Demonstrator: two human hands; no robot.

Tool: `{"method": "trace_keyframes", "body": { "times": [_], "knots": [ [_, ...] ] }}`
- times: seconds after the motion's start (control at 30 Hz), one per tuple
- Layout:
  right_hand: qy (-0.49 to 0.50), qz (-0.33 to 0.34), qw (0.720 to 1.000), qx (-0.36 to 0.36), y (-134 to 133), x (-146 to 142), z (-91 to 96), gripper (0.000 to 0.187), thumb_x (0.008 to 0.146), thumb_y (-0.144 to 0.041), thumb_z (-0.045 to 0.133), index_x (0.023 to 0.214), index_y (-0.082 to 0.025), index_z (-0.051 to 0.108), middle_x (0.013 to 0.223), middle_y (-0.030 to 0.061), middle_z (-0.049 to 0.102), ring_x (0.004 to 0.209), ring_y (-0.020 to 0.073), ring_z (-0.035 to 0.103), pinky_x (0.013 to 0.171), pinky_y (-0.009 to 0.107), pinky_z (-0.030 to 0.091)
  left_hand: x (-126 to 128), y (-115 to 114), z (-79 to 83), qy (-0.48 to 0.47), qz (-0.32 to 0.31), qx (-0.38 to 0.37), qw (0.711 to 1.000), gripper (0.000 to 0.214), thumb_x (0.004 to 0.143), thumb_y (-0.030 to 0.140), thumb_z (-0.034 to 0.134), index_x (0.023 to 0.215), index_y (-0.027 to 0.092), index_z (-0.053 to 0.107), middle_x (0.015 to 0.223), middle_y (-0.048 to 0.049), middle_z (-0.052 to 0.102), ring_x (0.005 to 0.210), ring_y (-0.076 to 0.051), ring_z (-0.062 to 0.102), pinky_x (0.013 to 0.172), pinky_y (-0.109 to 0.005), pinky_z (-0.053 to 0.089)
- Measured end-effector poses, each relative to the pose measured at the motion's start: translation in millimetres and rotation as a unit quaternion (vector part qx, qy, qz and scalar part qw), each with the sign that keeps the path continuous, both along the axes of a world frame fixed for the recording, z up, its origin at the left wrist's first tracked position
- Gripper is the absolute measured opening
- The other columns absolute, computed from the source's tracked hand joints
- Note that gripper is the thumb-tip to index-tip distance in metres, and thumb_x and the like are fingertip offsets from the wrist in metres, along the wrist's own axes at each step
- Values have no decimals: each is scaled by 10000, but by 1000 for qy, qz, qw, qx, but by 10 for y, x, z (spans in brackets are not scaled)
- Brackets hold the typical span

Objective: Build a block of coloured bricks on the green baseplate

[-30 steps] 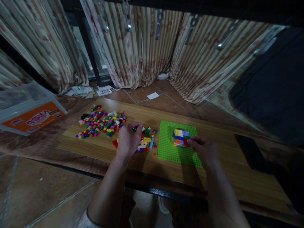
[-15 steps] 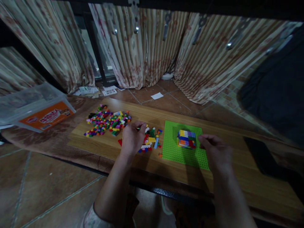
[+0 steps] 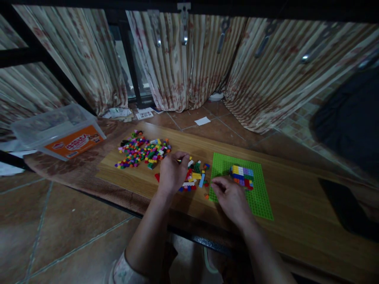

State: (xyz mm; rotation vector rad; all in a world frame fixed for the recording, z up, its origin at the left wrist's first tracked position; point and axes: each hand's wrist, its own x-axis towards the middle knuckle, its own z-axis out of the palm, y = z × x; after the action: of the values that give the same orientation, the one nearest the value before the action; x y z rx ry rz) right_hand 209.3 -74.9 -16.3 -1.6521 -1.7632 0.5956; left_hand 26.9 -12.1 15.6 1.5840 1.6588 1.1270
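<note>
A green baseplate (image 3: 260, 197) lies on a wooden board (image 3: 296, 205). On it stands a small multicoloured brick block (image 3: 242, 176). My left hand (image 3: 173, 173) rests on the board beside a small cluster of loose bricks (image 3: 195, 176), its fingers curled in a pinch on a small greenish piece. My right hand (image 3: 232, 199) lies over the baseplate's near left corner, fingers bent and pointing left toward that cluster; nothing shows in it. A larger pile of bricks (image 3: 142, 152) lies farther left.
A clear plastic box with an orange label (image 3: 60, 134) stands at the far left. A dark flat object (image 3: 346, 209) lies on the board at the right. Curtains hang behind, with papers (image 3: 145, 114) on the tiled floor.
My right hand has left the right side of the brick block and moved left across the baseplate to its near left corner. The camera view has shifted; my left hand stays put.
</note>
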Motion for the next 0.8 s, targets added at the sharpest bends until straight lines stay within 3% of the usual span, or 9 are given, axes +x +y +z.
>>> {"method": "trace_keyframes", "body": {
  "times": [0.47,0.8],
  "knots": [
    [-121,12,992,-19,71,-211,-30,193,825,-157,526,939,-220,668,973,46,638,890,199,615,808,318,453,3,-29,64,-12,5,-14,1000,228,849,258,537,883,164,742,772,-11,722,670,-129,616,641,-220,443],
    [-88,14,996,-13,87,-212,-61,153,842,-181,522,860,-221,668,901,39,668,841,196,630,775,317,462,-7,-20,60,-11,4,-10,1000,216,844,268,545,845,169,737,735,-8,713,643,-133,602,618,-226,437]
  ]
}}
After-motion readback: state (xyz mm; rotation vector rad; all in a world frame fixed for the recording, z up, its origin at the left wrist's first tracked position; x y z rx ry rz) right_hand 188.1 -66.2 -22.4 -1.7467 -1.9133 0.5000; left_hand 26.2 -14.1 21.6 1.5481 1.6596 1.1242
